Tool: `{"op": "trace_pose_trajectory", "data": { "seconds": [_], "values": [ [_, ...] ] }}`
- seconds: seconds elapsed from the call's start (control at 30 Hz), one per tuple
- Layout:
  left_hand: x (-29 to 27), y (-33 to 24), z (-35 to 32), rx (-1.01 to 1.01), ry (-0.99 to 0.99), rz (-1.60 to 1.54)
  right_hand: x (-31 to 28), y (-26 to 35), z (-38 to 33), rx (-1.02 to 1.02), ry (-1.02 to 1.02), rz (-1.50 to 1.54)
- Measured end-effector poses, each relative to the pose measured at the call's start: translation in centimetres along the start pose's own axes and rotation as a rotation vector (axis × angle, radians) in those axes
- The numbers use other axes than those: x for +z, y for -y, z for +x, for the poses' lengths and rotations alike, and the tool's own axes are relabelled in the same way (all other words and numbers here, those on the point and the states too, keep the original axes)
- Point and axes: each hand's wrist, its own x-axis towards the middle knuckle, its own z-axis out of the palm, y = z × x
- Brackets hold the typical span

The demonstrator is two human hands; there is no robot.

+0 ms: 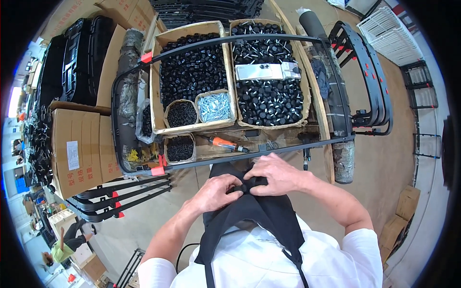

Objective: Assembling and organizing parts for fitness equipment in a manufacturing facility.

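My left hand (218, 190) and my right hand (273, 174) meet close to my chest, both closed on a small black part (246, 186) held over the top of my black apron (254, 211). The fingers hide most of the part. Just beyond my hands a black metal frame (230, 158) lies across a workbench, its near bar a little ahead of my knuckles. An orange-handled screwdriver (225, 143) rests on the bench behind that bar.
Cardboard boxes of black knobs (192, 72) and black capped bolts (269, 101) fill the bench, with small tubs of silver screws (214, 106) and black screws (181, 114). More black frames (370, 72) lean at the right and lower left (120, 194). A carton (77, 149) stands left.
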Motion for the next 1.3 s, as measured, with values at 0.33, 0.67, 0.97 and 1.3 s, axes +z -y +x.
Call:
{"op": "trace_pose_trajectory", "data": {
  "seconds": [0.33, 0.67, 0.97, 1.3],
  "values": [
    [-1.2, 0.1, -1.9, -0.065, -0.01, -0.16, 3.0, 0.6, 3.3, -0.124, -0.088, 0.288],
    [-1.1, 0.6, -2.6, -0.08, -0.02, -0.196, 3.0, 1.0, 3.4, 0.08, 0.038, 0.394],
    [-0.8, 1.2, -2.0, -0.15, -0.018, -0.274, 3.0, 1.7, 0.4, 0.221, -0.318, 0.071],
    [-1.3, 0.5, -1.9, -0.116, -0.003, -0.205, 5.6, 1.9, -1.2, -0.004, -0.519, -0.247]
  ]
}}
